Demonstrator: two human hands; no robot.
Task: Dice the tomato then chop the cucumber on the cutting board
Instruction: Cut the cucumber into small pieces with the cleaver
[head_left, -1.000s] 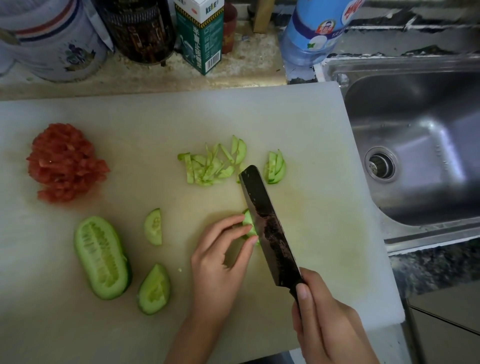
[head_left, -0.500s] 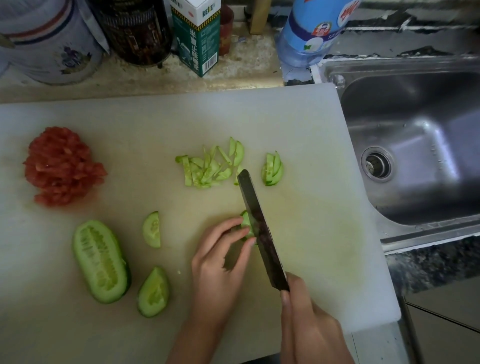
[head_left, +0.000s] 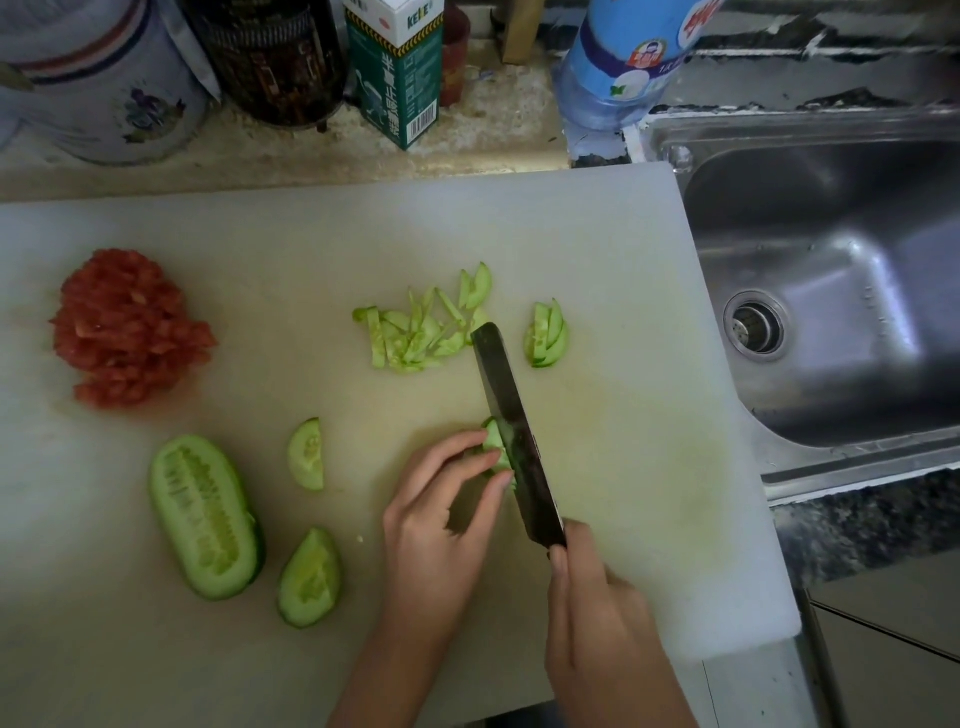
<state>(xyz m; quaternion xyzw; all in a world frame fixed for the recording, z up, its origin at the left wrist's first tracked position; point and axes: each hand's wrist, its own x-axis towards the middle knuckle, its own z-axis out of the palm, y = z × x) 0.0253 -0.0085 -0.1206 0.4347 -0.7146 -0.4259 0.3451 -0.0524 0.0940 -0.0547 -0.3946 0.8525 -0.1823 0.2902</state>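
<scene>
**A:** What is the left hand doing?

**B:** The left hand (head_left: 436, 525) is pinching a small cucumber piece (head_left: 493, 441) between curled fingertips and thumb. It is holding the piece down on the cutting board (head_left: 623, 234), about midway along and somewhat toward the near edge.

**A:** And the right?

**B:** The right hand (head_left: 597, 623) is gripping the knife (head_left: 511, 426), fingers wrapped round the handle (which is hiding inside the fist). The dark blade is standing on edge against the right side of that piece. Its tip is pointing at the far edge.

**A:** Where is everything else lying?

**B:** A loose pile of thin slices (head_left: 415, 332) is lying just left of the knife tip, and a small fan of slices (head_left: 546, 335) is sitting just right of it. The diced tomato (head_left: 127, 332) is heaped near the left edge. Toward the near left corner, a cucumber half (head_left: 205, 514) is lying cut face up, with a larger wedge (head_left: 310, 577) beside it. A smaller wedge (head_left: 306, 454) is lying between the half and the left hand.

**A:** Anything off the board?

**B:** A steel sink (head_left: 831, 249) is sitting past the right edge. Beyond the far edge a green carton (head_left: 397, 73), a blue bottle (head_left: 623, 52), a dark jar (head_left: 270, 62) and a pale tin (head_left: 98, 88) are standing in a row.
</scene>
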